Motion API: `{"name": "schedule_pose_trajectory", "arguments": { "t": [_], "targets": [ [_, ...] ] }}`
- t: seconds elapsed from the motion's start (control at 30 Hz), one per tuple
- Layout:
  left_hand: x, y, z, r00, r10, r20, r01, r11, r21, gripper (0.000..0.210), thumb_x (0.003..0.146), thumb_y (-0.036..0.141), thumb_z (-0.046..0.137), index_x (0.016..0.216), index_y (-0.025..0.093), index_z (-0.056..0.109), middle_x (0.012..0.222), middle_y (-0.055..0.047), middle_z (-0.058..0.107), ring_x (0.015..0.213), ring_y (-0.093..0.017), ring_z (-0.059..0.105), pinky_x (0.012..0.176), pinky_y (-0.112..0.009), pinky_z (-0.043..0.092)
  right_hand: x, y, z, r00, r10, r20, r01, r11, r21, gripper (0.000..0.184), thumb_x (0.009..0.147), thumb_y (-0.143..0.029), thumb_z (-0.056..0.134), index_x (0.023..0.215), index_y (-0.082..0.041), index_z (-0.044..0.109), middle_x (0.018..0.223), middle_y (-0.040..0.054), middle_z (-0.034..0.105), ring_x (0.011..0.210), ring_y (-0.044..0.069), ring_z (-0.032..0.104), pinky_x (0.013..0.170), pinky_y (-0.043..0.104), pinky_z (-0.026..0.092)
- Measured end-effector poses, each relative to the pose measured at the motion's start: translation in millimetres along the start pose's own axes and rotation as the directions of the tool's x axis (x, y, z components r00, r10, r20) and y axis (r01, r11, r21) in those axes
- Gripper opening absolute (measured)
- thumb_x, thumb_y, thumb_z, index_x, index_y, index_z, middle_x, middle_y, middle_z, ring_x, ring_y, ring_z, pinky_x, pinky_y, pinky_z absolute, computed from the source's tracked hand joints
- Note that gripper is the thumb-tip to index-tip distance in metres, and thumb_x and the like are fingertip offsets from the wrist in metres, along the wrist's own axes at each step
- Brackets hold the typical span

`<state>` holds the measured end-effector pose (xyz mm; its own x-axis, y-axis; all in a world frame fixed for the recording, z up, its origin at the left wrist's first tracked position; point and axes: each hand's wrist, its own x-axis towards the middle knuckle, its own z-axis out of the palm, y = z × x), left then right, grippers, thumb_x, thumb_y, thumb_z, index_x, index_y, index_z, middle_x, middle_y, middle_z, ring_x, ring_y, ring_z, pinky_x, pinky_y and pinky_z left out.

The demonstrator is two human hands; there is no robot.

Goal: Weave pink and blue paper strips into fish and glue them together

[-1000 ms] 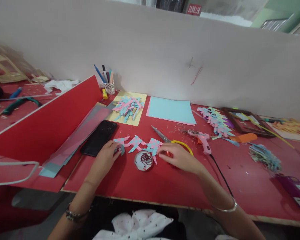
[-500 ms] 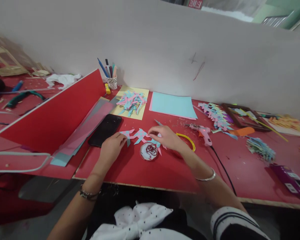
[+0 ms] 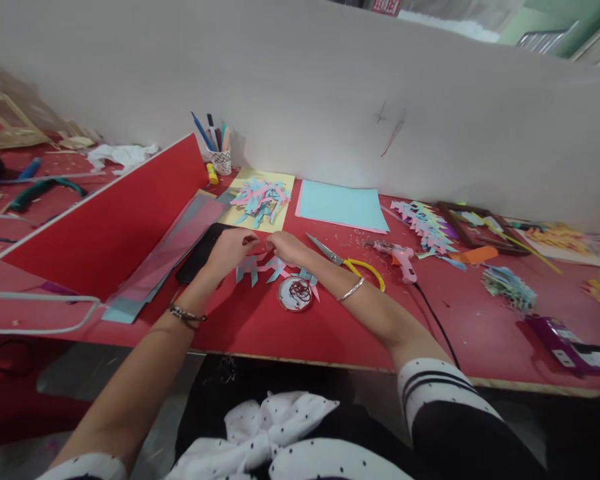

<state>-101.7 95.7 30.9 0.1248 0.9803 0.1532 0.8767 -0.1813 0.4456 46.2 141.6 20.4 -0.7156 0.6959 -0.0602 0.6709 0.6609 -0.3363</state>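
My left hand and my right hand are close together above the table, fingers bent and pinched. Whatever they hold, if anything, is too small to make out. Just below them lies a row of folded pink and blue paper pieces, partly covered by my right hand and forearm. A small round dish in front of the row holds dark red thread. Under my left hand and wrist is a black phone. Scissors with yellow handles lie open to the right of my right hand.
Paper strips are heaped on a yellow sheet. Blue sheets lie by the wall. A pink glue gun with a cable is at the right. A red upright board and a pen cup stand left.
My right hand has moved left and away from me. My left hand has risen and moved forward, so the two now nearly meet. More of the scissors shows, and the view has shifted slightly.
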Motion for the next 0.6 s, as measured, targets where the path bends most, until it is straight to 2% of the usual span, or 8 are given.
{"name": "schedule_pose_trajectory", "arguments": {
  "t": [0.1, 0.2, 0.27, 0.33, 0.4, 0.5, 0.6],
  "targets": [
    [3.1, 0.1, 12.0, 0.999, -0.035, 0.018, 0.034, 0.997, 0.068, 0.016, 0.073, 0.028, 0.053, 0.073, 0.02, 0.067, 0.074, -0.005, 0.069, 0.066, -0.018, 0.061, 0.051, -0.023, 0.038, -7.3, 0.2, -9.0, 0.997, 0.062, -0.054, -0.063, 0.998, -0.005, 0.021, 0.069, 0.002, 0.042, 0.074, -0.013, 0.055, 0.085, 0.0096, 0.059, 0.077, 0.017, 0.052, 0.065, 0.025, 0.036],
    [1.2, 0.1, 20.9, 0.999, -0.029, 0.021, 0.026, 0.993, 0.115, 0.015, 0.073, 0.03, 0.054, 0.073, 0.02, 0.066, 0.077, -0.005, 0.068, 0.067, -0.018, 0.06, 0.05, -0.022, 0.036, -21.9, -0.9, -29.2, 0.991, 0.076, -0.11, -0.074, 0.997, 0.02, 0.02, 0.073, -0.002, 0.041, 0.082, -0.013, 0.054, 0.089, 0.0085, 0.058, 0.077, 0.014, 0.051, 0.069, 0.024, 0.037],
    [-0.3, -0.8, 24.2, 1.0, -0.003, 0.024, 0.0, 0.992, 0.129, 0.016, 0.074, 0.028, 0.052, 0.073, 0.021, 0.066, 0.079, -0.004, 0.068, 0.069, -0.017, 0.06, 0.051, -0.021, 0.036, -36.1, -3.1, -42.9, 0.991, 0.053, -0.123, -0.046, 0.997, 0.057, 0.014, 0.075, -0.006, 0.044, 0.081, -0.014, 0.054, 0.085, 0.0056, 0.058, 0.075, 0.012, 0.051, 0.069, 0.023, 0.038],
    [-1.0, -3.0, 26.0, 0.999, 0.021, 0.025, -0.024, 0.99, 0.14, 0.019, 0.077, 0.027, 0.048, 0.075, 0.022, 0.066, 0.079, -0.003, 0.067, 0.069, -0.015, 0.059, 0.052, -0.021, 0.036, -52.7, -7.0, -51.0, 0.994, 0.001, -0.111, 0.017, 0.986, 0.165, 0.011, 0.075, -0.009, 0.047, 0.078, -0.014, 0.056, 0.081, 0.0042, 0.059, 0.072, 0.011, 0.052, 0.067, 0.022, 0.038],
    [-1.1, -5.7, 27.3, 0.999, 0.043, 0.019, -0.045, 0.987, 0.154, 0.023, 0.079, 0.028, 0.045, 0.079, 0.022, 0.067, 0.081, -0.003, 0.067, 0.069, -0.015, 0.059, 0.053, -0.021, 0.037, -68.9, -12.3, -50.7, 0.998, -0.033, -0.054, 0.044, 0.975, 0.217, 0.009, 0.074, -0.01, 0.05, 0.076, -0.014, 0.058, 0.076, 0.0026, 0.06, 0.068, 0.011, 0.052, 0.065, 0.023, 0.039],
    [-1.0, -8.5, 28.9, 0.997, 0.076, 0.007, -0.076, 0.979, 0.187, 0.026, 0.081, 0.027, 0.041, 0.081, 0.021, 0.067, 0.084, -0.005, 0.066, 0.07, -0.016, 0.058, 0.056, -0.024, 0.038, -86.1, -20.6, -38.1, 0.995, -0.074, 0.065, 0.058, 0.975, 0.216, 0.008, 0.073, -0.01, 0.054, 0.072, -0.014, 0.061, 0.074, 0.0026, 0.061, 0.067, 0.011, 0.053, 0.063, 0.023, 0.038],
    [-2.4, -7.5, 29.2, 0.995, 0.095, -0.021, -0.088, 0.972, 0.22, 0.028, 0.083, 0.023, 0.038, 0.085, 0.02, 0.066, 0.086, -0.005, 0.064, 0.071, -0.016, 0.058, 0.062, -0.026, 0.039, -92.6, -26.9, -23.0, 0.991, -0.088, 0.097, 0.07, 0.982, 0.177, 0.01, 0.073, -0.008, 0.055, 0.074, -0.014, 0.063, 0.077, 0.0041, 0.061, 0.069, 0.012, 0.053, 0.063, 0.023, 0.037]
  ]
}}
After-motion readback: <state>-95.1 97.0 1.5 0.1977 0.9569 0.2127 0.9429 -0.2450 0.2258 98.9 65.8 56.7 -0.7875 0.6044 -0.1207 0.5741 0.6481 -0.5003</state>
